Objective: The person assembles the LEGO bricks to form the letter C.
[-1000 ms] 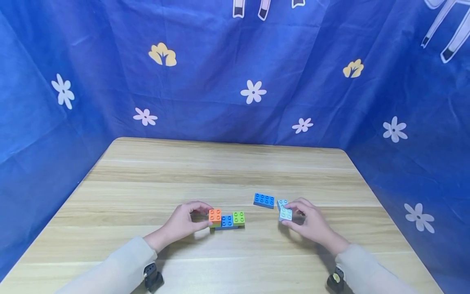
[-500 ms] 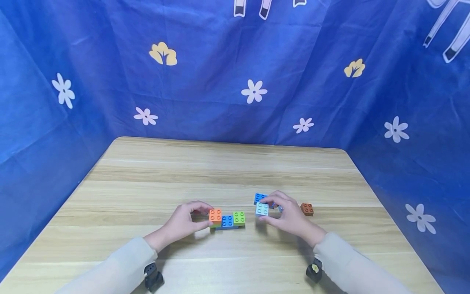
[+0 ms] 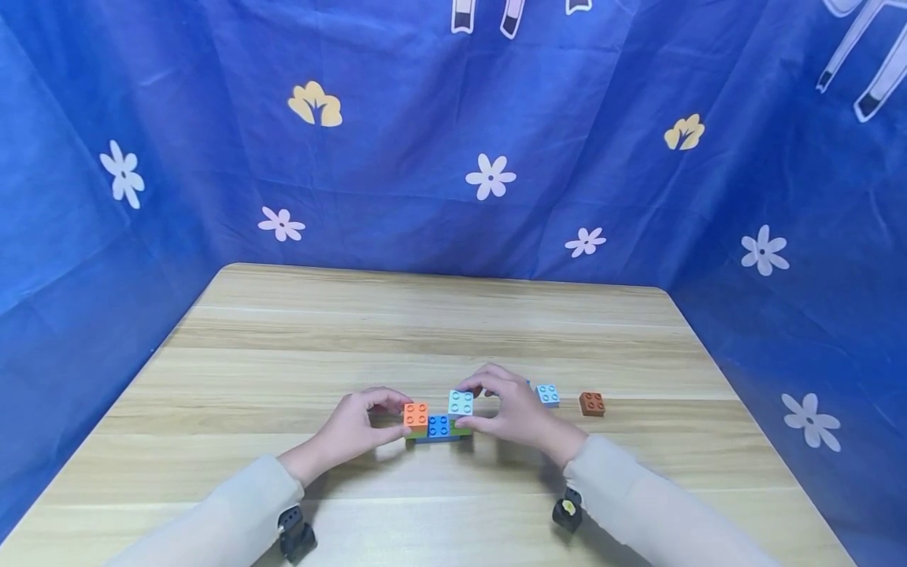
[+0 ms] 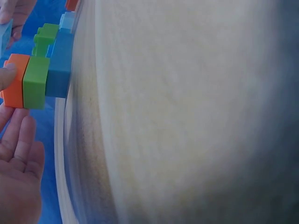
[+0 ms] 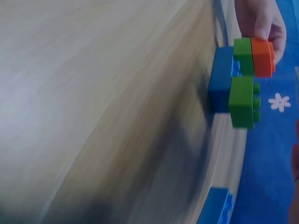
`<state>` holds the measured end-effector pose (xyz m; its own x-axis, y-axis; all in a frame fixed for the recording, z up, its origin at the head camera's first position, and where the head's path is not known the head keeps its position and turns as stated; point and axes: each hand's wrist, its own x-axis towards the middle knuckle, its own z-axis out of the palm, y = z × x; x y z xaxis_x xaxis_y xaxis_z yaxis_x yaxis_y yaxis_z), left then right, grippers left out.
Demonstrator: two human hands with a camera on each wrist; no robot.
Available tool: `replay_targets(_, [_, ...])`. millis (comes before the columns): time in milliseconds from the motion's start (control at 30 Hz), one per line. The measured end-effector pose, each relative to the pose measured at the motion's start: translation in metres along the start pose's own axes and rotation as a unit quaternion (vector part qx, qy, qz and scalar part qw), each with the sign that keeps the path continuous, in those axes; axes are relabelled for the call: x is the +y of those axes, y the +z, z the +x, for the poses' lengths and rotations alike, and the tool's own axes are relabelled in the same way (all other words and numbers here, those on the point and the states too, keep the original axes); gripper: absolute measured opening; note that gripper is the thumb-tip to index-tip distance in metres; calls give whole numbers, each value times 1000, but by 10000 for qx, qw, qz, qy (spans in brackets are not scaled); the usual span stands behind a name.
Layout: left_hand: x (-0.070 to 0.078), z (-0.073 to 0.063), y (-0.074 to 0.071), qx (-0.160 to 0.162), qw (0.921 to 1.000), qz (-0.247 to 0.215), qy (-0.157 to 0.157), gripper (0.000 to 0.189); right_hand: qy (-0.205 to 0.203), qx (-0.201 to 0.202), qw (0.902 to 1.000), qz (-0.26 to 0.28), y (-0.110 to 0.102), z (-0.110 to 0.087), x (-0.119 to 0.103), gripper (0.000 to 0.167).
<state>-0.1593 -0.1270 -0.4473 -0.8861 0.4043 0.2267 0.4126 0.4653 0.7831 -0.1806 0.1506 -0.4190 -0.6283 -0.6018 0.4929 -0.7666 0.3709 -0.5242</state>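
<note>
My left hand (image 3: 352, 431) pinches the orange brick (image 3: 416, 415) between thumb and fingers. That brick sits on a green brick (image 4: 36, 81), at the left end of a long blue brick (image 5: 221, 80). At the blue brick's other end stands a second green brick (image 5: 241, 101), its studs bare in the right wrist view. My right hand (image 3: 523, 413) grips a light blue brick (image 3: 460, 402) just over that second green brick. In the left wrist view a gap shows between the light blue brick and the green studs.
To the right on the wooden table (image 3: 319, 315) lie another light blue brick (image 3: 548, 394) and a brown brick (image 3: 592, 404). Another blue brick (image 5: 215, 206) is mostly hidden behind my right hand in the head view. Blue patterned cloth (image 3: 397, 157) surrounds the table.
My right hand has carried the light blue brick leftward, from beside the other light blue brick to over the second green brick. The brown brick has come into sight. My left hand stays put.
</note>
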Motion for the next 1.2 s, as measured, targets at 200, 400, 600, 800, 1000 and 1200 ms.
replay_targets(200, [0, 0, -1, -3, 10000, 14, 54, 34, -87, -229, 9997, 18, 11, 14, -8, 45])
replay_targets(400, [-2, 0, -2, -9, 10000, -8, 82, 33, 101, -538, 9984, 116, 22, 23, -11, 43])
replay_targets(600, [-2, 0, -1, 1, 9999, -28, 147, 32, 189, -681, 9974, 170, 31, 29, -13, 43])
replay_targets(800, [-1, 1, -1, 52, 9996, -47, 284, 31, 298, -749, 9966, 155, 34, 34, -17, 42])
replay_targets(1000, [-1, 2, -1, 90, 9994, -8, 337, 30, 400, -804, 9959, 93, 36, 37, -19, 41])
replay_targets(1200, [-1, 1, -1, 77, 9995, -4, 309, 29, 480, -816, 9954, 163, 37, 39, -19, 38])
